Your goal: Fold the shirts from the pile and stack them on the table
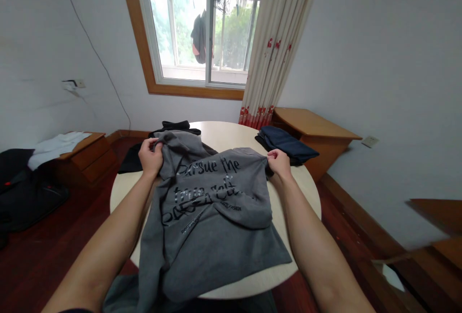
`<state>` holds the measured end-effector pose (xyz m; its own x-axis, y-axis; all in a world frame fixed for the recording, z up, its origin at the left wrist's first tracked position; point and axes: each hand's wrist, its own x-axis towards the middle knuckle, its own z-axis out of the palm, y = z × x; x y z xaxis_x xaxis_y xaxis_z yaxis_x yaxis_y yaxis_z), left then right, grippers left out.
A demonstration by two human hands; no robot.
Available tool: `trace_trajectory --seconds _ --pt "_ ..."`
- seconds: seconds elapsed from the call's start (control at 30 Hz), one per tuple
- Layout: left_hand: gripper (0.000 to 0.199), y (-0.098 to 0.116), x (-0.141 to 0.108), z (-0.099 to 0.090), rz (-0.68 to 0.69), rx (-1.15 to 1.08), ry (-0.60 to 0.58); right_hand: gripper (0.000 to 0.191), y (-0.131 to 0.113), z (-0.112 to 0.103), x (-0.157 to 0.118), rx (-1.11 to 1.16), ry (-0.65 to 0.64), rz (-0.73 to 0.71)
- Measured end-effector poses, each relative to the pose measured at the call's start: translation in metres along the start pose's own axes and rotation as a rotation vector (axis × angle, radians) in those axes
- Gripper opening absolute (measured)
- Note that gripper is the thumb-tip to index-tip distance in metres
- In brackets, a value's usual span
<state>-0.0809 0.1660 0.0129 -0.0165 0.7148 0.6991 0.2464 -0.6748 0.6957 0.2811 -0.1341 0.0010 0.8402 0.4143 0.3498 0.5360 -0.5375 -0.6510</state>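
Note:
A grey shirt (224, 241) with black lettering across it spreads over the round, pale table (216, 128), wrinkled and draping over the near left edge. My left hand (151, 157) pinches the fabric at its far left, beside the collar or shoulder area. On the other side, my right hand (279, 163) grips the cloth at the far right corner. Between the two hands the upper part is bunched and partly lifted. I cannot tell how much of the fabric lies inside each fist.
Dark folded clothes (285, 142) lie at the table's far right, and black clothing (132, 159) at the far left. A wooden cabinet (314, 125) stands behind on the right. A small wooden chest (90, 159) with white cloth (57, 147) is at left, below the window (205, 29).

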Motion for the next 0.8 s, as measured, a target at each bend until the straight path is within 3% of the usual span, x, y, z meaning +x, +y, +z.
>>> trace_trajectory --seconds 0.13,0.27,0.33,0.43,0.5,0.57,0.63,0.7,0.8 --pt "0.013 -0.015 0.01 -0.01 -0.034 0.074 0.148 0.021 0.005 0.001 0.002 -0.001 -0.044 0.027" --pt "0.013 -0.002 0.008 -0.014 0.116 0.202 0.108 0.023 0.01 0.01 0.001 -0.091 -0.149 0.011" --pt "0.017 0.008 0.002 -0.013 0.181 0.293 -0.022 0.029 0.013 0.014 0.002 -0.128 -0.179 0.016" --pt "0.03 0.016 -0.009 -0.004 0.204 0.454 -0.377 0.039 0.017 0.017 0.002 -0.181 -0.222 0.023" --pt "0.047 0.015 -0.017 0.003 0.17 0.586 -0.637 0.044 0.017 0.019 0.001 -0.205 -0.244 0.011" --pt "0.069 0.01 -0.025 0.01 0.121 0.714 -0.82 0.051 0.015 0.023 -0.001 -0.207 -0.261 -0.019" --pt "0.078 0.005 -0.029 0.015 0.092 0.797 -0.905 0.064 0.012 0.027 -0.002 -0.201 -0.264 -0.048" --pt "0.069 0.0 -0.03 0.018 0.099 0.828 -0.918 0.075 0.009 0.031 -0.004 -0.196 -0.261 -0.059" --pt "0.051 -0.003 -0.027 0.02 0.119 0.846 -0.869 0.068 0.004 0.035 -0.006 -0.164 -0.285 -0.026"
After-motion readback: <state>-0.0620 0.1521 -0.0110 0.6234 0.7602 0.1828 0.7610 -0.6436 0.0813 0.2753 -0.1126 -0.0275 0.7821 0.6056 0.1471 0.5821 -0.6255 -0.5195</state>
